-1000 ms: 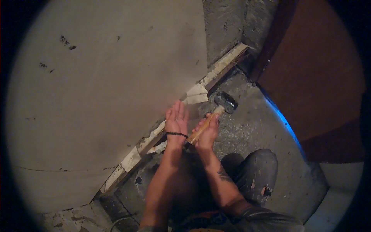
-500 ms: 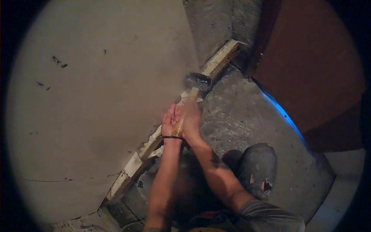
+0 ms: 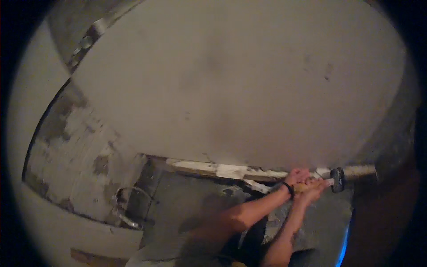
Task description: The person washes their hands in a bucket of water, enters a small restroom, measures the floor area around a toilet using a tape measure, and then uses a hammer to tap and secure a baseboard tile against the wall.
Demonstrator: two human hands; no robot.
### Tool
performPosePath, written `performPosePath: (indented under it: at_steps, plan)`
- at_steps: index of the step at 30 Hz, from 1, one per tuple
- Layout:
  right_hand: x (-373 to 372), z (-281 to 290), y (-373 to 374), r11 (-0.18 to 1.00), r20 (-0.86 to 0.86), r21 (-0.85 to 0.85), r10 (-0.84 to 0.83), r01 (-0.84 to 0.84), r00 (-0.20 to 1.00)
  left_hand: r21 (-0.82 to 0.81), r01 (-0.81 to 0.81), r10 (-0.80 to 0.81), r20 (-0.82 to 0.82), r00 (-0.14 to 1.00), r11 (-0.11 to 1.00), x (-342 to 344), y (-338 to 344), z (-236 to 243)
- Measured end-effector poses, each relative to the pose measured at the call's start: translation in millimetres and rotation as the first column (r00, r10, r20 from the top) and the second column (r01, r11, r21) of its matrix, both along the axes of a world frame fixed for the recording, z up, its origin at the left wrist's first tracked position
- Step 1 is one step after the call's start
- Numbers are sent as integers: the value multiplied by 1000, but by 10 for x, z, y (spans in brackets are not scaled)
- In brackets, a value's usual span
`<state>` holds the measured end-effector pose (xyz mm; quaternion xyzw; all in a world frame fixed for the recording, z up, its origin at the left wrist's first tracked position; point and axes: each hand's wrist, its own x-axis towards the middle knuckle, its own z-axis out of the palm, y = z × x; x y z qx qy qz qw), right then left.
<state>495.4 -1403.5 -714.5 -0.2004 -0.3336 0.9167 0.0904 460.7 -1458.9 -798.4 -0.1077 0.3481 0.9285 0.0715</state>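
Note:
A short hammer [image 3: 338,180] with a dark, blocky head and a pale wooden handle lies nearly level at the right. My right hand [image 3: 313,188] is closed round its handle, just behind the head. Close by, my left hand [image 3: 299,176], with a dark band at the wrist, has curled fingers against the rear part of the handle; blur hides how firmly it grips. Both hands are over a pale, chipped strip [image 3: 229,171] along the edge of a large beige surface. The hammer head is beside the strip's right end; whether they touch, I cannot tell.
The broad beige surface [image 3: 231,98] fills the far side. Grey, rough ground [image 3: 187,200] is on the near side. A looped cord or wire [image 3: 133,191] lies at the left. A blue-lit edge [image 3: 344,244] borders a dark reddish area at lower right.
The view has swung round to the left, so the strip now runs nearly level and my hands appear at right. My right hand still grips the hammer, with my left hand beside it.

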Motion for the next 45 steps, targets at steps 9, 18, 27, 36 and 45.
performPosePath:
  at_steps: [9, 18, 27, 36, 45]
  plan:
    - [104, 35, -399, 997, -23, -37, 63, -64, 998, 144, -210, 203, 59, 977, 967, 121, -484, 242]
    - [90, 154, -463, 999, -22, -1, -52, 52, 998, 151, -310, 302, 77, 950, 939, 20, -397, 199]
    - [109, 98, -577, 998, -17, -55, -41, 40, 999, -259, -200, 197, -40, 980, 945, 168, -562, 120]
    - [34, 153, -501, 975, -181, -38, 210, -220, 961, 458, 77, -42, -85, 995, 885, -67, -426, -160]
    - [-170, 19, -330, 985, -17, -141, 94, -95, 995, -754, -352, -51, -452, 890, 554, -91, -321, -31]
